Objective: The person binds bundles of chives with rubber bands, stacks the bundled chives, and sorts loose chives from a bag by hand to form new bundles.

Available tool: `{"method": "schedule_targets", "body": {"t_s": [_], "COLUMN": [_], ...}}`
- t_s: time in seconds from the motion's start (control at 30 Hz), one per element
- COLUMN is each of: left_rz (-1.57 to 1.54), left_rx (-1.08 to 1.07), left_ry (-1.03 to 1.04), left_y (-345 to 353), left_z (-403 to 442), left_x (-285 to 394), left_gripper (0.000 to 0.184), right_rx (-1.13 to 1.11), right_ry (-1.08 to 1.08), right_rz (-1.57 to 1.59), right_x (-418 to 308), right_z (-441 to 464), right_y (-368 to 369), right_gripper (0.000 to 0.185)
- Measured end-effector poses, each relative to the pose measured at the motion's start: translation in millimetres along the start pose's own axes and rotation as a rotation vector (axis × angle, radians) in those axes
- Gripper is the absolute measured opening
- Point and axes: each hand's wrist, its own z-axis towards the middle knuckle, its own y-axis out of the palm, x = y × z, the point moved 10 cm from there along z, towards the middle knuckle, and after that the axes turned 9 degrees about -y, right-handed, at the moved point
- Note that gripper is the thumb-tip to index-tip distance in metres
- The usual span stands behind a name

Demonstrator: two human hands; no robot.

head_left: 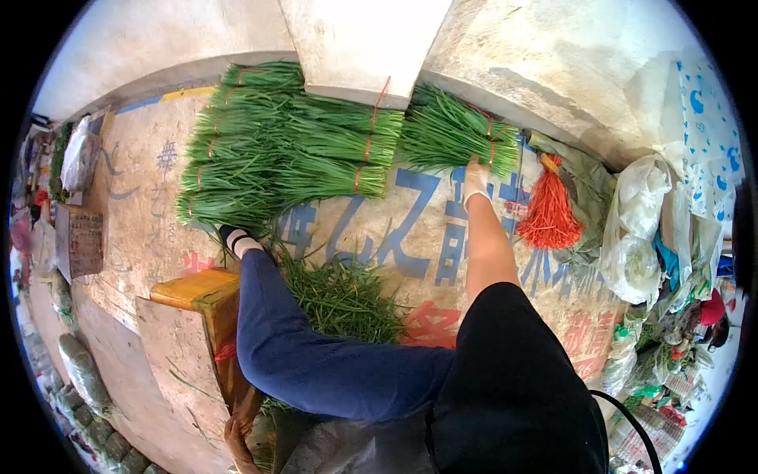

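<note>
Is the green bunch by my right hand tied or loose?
Tied: a red band wraps the green bunch near its pale ends.

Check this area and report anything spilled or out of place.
A tangle of loose green blades lies strewn on the lettered surface. It looks untidy because the green bundles above it in the view are banded and laid in rows. Nothing looks clearly damaged.

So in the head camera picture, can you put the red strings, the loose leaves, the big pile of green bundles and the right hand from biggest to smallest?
1. Big pile of green bundles
2. Loose leaves, though partly covered
3. Red strings
4. Right hand
</note>
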Motion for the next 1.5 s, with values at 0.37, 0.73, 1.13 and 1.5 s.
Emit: {"method": "schedule_targets", "body": {"t_s": [0.37, 0.73, 1.13, 1.5], "left_rz": [0.297, 0.693, 1.221, 1.164], "left_rx": [-0.162, -0.292, -0.161, -0.259], "left_ry": [-0.059, 0.522, 0.55, 0.432], "left_y": [64, 256, 324, 291], "left_z": [-11, 31, 95, 113], "left_x": [-9, 67, 4, -42], "left_gripper": [0.031, 0.034, 0.067, 0.069], "right_rx": [-0.307, -0.562, -0.539, -1.393], "right_ry": [-0.407, -0.511, -1.023, -1.03], "right_rz": [-1.399, -1.252, -0.836, -0.941], "right_x": [-23, -50, -142, 5], "right_z": [20, 46, -142, -380], "right_y": [79, 104, 136, 142], "right_gripper": [0.099, 0.114, 0.054, 0.025]}}
